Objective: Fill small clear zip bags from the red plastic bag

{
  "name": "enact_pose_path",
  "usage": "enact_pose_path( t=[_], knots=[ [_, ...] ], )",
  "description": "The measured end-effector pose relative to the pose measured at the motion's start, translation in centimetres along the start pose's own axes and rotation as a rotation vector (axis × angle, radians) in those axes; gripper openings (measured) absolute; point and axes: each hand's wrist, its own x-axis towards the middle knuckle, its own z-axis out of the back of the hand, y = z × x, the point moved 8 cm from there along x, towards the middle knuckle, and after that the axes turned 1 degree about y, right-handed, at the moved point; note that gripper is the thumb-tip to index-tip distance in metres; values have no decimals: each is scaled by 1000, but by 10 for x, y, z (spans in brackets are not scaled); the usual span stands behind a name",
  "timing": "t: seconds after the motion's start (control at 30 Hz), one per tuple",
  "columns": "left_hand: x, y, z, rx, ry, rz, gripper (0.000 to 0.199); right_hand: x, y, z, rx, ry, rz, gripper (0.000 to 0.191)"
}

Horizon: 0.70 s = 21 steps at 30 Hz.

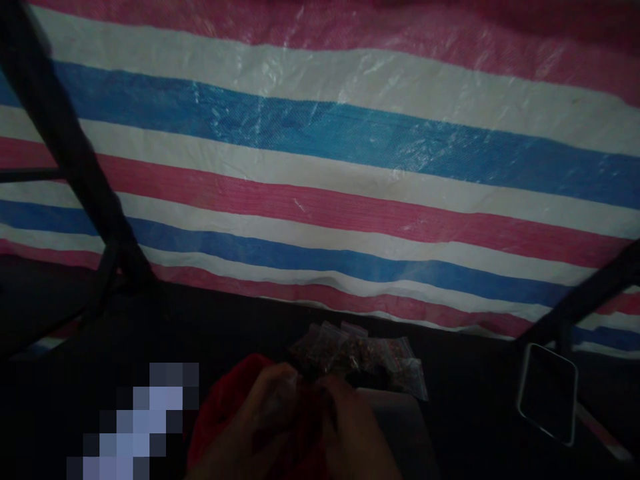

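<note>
The view is very dark. My left hand (263,410) is low in the middle, its fingers closed on what looks like a small clear plastic bag (281,400). My right hand (347,417) is just beside it, fingers curled inward; what they hold, if anything, is lost in shadow. Under and between both hands lies a red bag or cloth (215,407), bunched up, its inside too dark to make out. Just beyond my hands several clear zip bags (360,353) with brownish bits in them lie in an overlapping pile. A flat greyish box or lid (403,427) sits right of my right hand.
A phone-like device (547,393) with a pale rim lies on the dark surface at right, near a thin reddish-white strip (603,430). Striped plastic sheeting (320,200) hangs behind. Dark frame bars (80,153) slant down at left and right. The lower left is pixelated.
</note>
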Motion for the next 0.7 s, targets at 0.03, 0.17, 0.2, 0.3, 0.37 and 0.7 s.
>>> enact_pose_path(
  t=[0.03,0.17,0.2,0.3,0.37,0.7],
  knots=[
    [-1,1,-4,-12,9,4,47,3,-1,-1,20,8,-28,42],
    [-2,4,-21,-119,18,43,39,14,6,7,60,-34,-88,37],
    [-1,3,-21,-123,-7,36,37,15,11,9,69,-40,-81,36],
    [4,-2,-16,-69,-55,-27,28,15,26,12,135,-1,-52,38],
    [8,-5,-14,-24,-16,-64,23,14,39,11,197,67,-11,46],
    [12,6,0,80,20,-16,31,16,36,5,172,119,-79,29]
  ],
)
